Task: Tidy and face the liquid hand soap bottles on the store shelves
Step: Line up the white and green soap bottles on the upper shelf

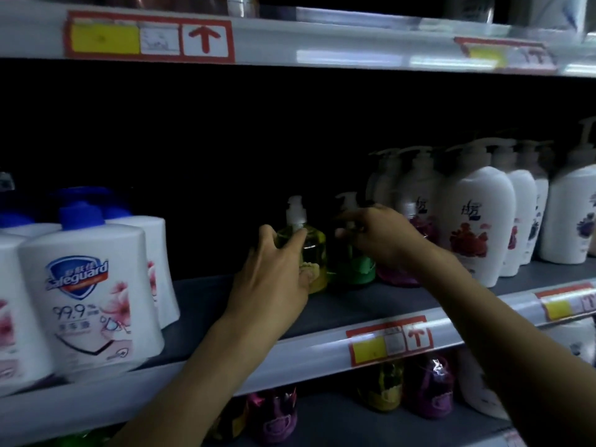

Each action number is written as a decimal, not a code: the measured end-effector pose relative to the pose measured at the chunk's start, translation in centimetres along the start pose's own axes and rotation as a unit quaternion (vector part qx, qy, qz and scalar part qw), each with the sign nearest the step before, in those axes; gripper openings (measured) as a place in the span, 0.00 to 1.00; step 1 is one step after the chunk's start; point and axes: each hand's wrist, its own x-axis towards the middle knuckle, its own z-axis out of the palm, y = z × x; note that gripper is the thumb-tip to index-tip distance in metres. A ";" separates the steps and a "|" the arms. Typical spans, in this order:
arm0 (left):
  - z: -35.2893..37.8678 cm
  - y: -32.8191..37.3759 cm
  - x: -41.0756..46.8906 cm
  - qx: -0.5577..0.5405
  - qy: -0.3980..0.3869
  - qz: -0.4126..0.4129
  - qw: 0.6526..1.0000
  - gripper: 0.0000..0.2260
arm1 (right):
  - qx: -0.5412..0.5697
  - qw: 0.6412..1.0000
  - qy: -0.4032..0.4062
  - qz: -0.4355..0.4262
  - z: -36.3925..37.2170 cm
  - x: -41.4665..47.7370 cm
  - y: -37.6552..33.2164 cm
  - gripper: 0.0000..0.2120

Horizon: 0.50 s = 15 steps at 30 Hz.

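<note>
While both hands reach onto the middle shelf [354, 306], left hand [274, 272] wrapped round yellow soap bottle [314, 246], right hand [383, 235] pinching neck of green soap bottle [354, 269], bottles side by side.

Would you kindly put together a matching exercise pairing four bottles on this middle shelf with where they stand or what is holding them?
Things:
1. yellow bottle
2. green bottle
3. Safeguard bottle
4. white bottle with red flowers

Places or states:
A. stands at the left end of the shelf, untouched
B. held near its neck by the right hand
C. stands toward the right, untouched
D. gripped by the left hand

Pairs: 1-D, 2-B, 3-A, 4-C.
</note>
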 end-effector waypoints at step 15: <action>-1.2 0.3 -0.7 -0.349 -0.118 -0.040 0.929 0.21 | 0.274 0.961 -0.003 0.045 1.6 -8.3 -1.1 0.19</action>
